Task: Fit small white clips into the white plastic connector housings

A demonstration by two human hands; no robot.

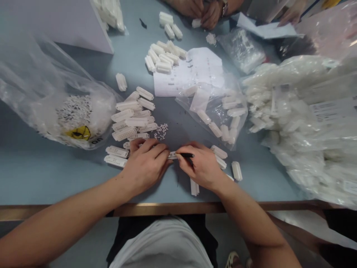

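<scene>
A white perforated strip (172, 155) shows between my two hands, low over the table. My left hand (146, 160) is closed on its left end. Pinched in my right hand (199, 162) is a black pointed tool (186, 155), its tip at the strip's right part. Just beyond my left hand lies a small heap of tiny white pieces (161, 131). A pile of white perforated blocks (136, 121) spreads to the upper left of it. More white blocks (219, 152) lie right of my right hand, and one piece (194, 187) sits partly below it.
On the left rests a clear bag of tiny pieces (75, 109). Bags of white parts (306, 123) fill the right. A printed sheet (169, 82) and a clear bag (214, 108) lie ahead. Across the table are another person's hands (210, 15). The table edge (167, 208) is near me.
</scene>
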